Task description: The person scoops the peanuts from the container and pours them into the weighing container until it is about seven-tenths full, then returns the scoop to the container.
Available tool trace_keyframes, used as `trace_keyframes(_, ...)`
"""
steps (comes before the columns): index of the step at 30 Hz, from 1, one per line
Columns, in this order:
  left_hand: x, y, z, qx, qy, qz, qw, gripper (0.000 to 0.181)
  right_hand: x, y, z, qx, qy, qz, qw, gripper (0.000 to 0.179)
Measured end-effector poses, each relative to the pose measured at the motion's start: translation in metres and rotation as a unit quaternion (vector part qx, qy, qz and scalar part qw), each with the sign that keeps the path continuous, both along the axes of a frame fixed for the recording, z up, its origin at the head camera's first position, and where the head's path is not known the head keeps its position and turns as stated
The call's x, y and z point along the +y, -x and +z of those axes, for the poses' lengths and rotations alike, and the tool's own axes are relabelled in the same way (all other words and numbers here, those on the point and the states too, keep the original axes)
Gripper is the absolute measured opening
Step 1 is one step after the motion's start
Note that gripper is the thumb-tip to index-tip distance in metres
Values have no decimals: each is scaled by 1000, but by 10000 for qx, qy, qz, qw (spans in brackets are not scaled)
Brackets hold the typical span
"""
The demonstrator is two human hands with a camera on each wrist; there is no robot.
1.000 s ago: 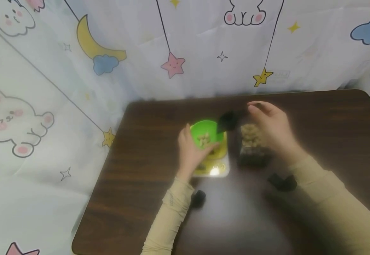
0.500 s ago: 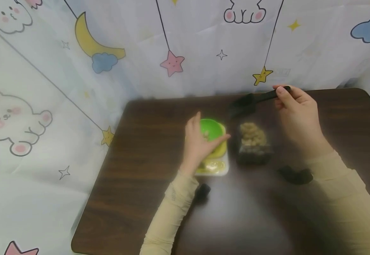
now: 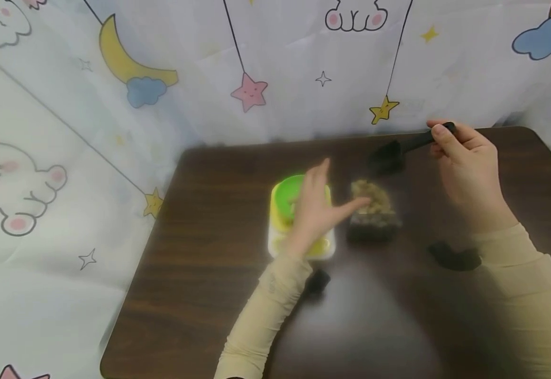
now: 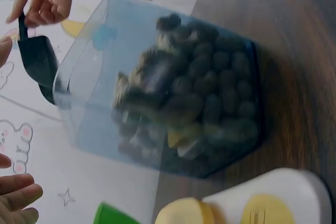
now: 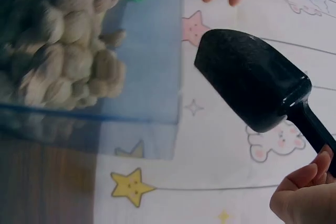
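Observation:
My right hand grips a black scoop by its handle, raised beyond the clear plastic box. That box holds a heap of what look like unshelled peanuts. Fingers spread, my left hand hangs over the right side of a green bowl, and its thumb overlaps the box in the head view. A few pale pieces in the bowl are mostly hidden behind this hand. Beneath the bowl is a white and yellow base resembling a kitchen scale.
All this stands on a dark brown wooden table. A white curtain printed with stars, moons and animals closes off the back and left. Dark objects show beside the right wrist and the left wrist.
My right hand has drawn the scoop away from the bowl, back and to the right past the box. My left hand has left the bowl's side and shifted right toward the box.

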State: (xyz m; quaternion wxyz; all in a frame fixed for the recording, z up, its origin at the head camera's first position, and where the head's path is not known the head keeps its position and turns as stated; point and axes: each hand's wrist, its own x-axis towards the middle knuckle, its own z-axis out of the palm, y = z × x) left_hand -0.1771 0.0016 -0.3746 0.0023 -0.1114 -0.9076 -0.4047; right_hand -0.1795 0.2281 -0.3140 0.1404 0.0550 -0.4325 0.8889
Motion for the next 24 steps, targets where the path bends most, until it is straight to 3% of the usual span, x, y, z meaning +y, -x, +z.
trace_keyframes(3,10,-1,1,216,137,-178,9995,109,3,-1,-3,-357,-898,-281,9949,20)
trace_keyframes(8,22,-3,-8,331,251,-411,9983,107,8,-7,-8,-1016,-2621,-562,9580,32)
trace_keyframes(12,28,-5,-16,262,129,-417,9987,107,8,-8,-15,-1056,-3200,-486,9403,35)
trace_keyframes(18,33,-7,-26,340,226,-455,9981,106,10,-8,-30,-1375,-4432,-709,8830,37)
trace_keyframes(20,33,-7,-28,359,279,-466,9979,106,10,-7,-36,-1388,-4385,-649,8856,36)
trace_keyframes(24,34,-6,-27,352,279,-485,9978,105,12,-5,-43,-1114,-3726,-419,9203,34)
